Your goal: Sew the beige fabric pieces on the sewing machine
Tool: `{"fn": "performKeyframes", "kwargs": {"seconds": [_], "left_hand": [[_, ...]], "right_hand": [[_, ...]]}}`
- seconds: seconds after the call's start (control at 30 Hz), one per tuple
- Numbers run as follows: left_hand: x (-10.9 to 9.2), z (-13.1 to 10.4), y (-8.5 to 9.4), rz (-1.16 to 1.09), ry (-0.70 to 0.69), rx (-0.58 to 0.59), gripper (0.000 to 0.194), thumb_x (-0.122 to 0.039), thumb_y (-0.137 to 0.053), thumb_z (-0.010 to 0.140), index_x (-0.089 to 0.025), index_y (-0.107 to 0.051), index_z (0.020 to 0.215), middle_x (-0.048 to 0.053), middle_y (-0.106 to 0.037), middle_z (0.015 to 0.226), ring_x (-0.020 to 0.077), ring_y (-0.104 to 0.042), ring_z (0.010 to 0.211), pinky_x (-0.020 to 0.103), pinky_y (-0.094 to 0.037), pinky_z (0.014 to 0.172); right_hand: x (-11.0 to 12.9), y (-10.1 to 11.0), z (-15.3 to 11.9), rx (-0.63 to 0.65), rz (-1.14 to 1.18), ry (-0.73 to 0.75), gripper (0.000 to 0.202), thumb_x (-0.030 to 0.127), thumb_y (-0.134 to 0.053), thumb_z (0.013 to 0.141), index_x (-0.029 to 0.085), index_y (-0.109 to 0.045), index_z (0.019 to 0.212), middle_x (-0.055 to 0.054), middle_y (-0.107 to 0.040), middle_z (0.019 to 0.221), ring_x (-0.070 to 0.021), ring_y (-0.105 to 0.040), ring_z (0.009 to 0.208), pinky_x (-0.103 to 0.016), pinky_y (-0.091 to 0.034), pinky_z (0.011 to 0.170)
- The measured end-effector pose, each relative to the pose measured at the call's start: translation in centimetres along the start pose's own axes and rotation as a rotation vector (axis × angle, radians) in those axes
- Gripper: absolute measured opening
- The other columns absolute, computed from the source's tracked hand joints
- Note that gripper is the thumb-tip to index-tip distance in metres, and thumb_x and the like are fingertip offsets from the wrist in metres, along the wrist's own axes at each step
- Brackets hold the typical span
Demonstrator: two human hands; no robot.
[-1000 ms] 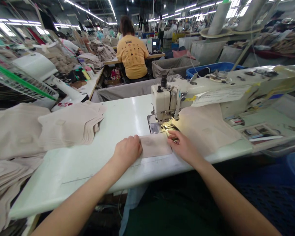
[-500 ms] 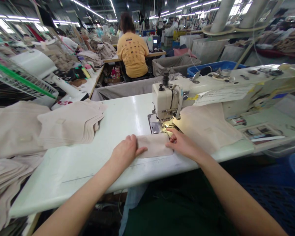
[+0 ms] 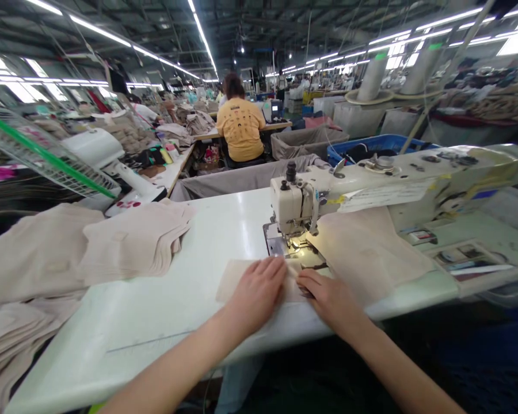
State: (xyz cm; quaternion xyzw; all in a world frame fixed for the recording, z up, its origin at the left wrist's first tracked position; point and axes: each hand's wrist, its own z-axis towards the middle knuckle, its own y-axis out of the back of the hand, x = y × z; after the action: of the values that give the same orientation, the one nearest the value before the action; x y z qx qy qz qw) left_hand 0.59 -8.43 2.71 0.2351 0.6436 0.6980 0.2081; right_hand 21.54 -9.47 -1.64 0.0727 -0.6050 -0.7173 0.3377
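A small beige fabric piece [image 3: 233, 279] lies on the white sewing table, just in front of the sewing machine [image 3: 291, 204]. My left hand [image 3: 261, 290] rests flat over its middle, fingers stretched out and covering much of it. At the piece's right end, my right hand [image 3: 330, 296] has its fingers closed on the edge. Something small and dark shows under those fingers, too blurred to name. Behind my hands, the lit needle area and metal plate [image 3: 278, 246] show no fabric under the foot. A larger beige panel [image 3: 371, 253] lies right of the needle.
Stacked beige panels [image 3: 133, 238] cover the table's left end, beside a white fan [image 3: 95, 146] and a wire rack with a green edge. A parts tray [image 3: 470, 259] sits at right. Behind the table are a grey cloth bin [image 3: 224, 181] and a seated person in yellow [image 3: 240, 129].
My left hand has moved right, from the fabric's left end onto its middle. The piece lies further left relative to the machine. My right hand has come back from the needle plate. The view has tilted up.
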Motion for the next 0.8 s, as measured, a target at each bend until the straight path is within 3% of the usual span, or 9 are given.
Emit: {"fn": "performKeyframes", "kwargs": {"seconds": [0.07,0.17,0.33,0.5,0.8], "left_hand": [[-0.7,1.0,-1.6,-0.051,-0.096,-0.072,0.04,-0.025,-0.043,0.103,-0.015,-0.048,0.141,0.012,-0.052,0.148,0.026,-0.046,0.137,0.041,-0.039,0.11],[-0.9,2.3,-2.9,-0.06,-0.084,-0.094,0.039,-0.029,-0.042,0.103,-0.016,-0.051,0.139,0.012,-0.056,0.145,0.027,-0.049,0.135,0.042,-0.039,0.109],[0.2,3.6,-2.3,-0.063,0.032,-0.086,0.036,-0.03,-0.048,0.101,-0.016,-0.055,0.133,0.013,-0.058,0.137,0.0278,-0.05,0.129,0.041,-0.046,0.102],[1.0,4.3,-1.7,-0.073,0.016,-0.065,0.032,-0.03,-0.045,0.102,-0.019,-0.057,0.13,0.011,-0.061,0.127,0.026,-0.053,0.122,0.041,-0.046,0.1],[1.9,4.5,-2.5,-0.187,-0.016,-0.132,0.033,-0.03,-0.047,0.102,-0.02,-0.057,0.131,0.011,-0.06,0.13,0.0254,-0.053,0.124,0.043,-0.046,0.106]], "right_hand": [[-0.2,-0.1,0.1,-0.009,-0.008,0.005,0.035,0.003,-0.052,0.088,0.019,-0.067,0.115,-0.009,-0.071,0.121,-0.0202,-0.071,0.095,-0.029,-0.057,0.079],[-0.5,-0.1,0.8,-0.009,-0.005,-0.01,0.036,0.004,-0.051,0.089,0.02,-0.068,0.117,-0.009,-0.071,0.123,-0.0201,-0.072,0.095,-0.03,-0.058,0.078],[-0.9,-0.1,2.5,0.0,0.02,-0.054,0.039,0.005,-0.051,0.089,0.021,-0.067,0.121,-0.009,-0.068,0.13,-0.0215,-0.072,0.1,-0.034,-0.059,0.084],[-1.1,-0.1,3.5,0.024,0.041,-0.103,0.04,0.006,-0.052,0.09,0.022,-0.067,0.123,-0.008,-0.067,0.132,-0.0227,-0.07,0.107,-0.034,-0.058,0.088],[-1.3,-0.5,3.7,-0.026,0.044,-0.093,0.042,0.006,-0.047,0.091,0.023,-0.066,0.124,-0.007,-0.065,0.136,-0.0217,-0.068,0.11,-0.034,-0.057,0.09]]}}
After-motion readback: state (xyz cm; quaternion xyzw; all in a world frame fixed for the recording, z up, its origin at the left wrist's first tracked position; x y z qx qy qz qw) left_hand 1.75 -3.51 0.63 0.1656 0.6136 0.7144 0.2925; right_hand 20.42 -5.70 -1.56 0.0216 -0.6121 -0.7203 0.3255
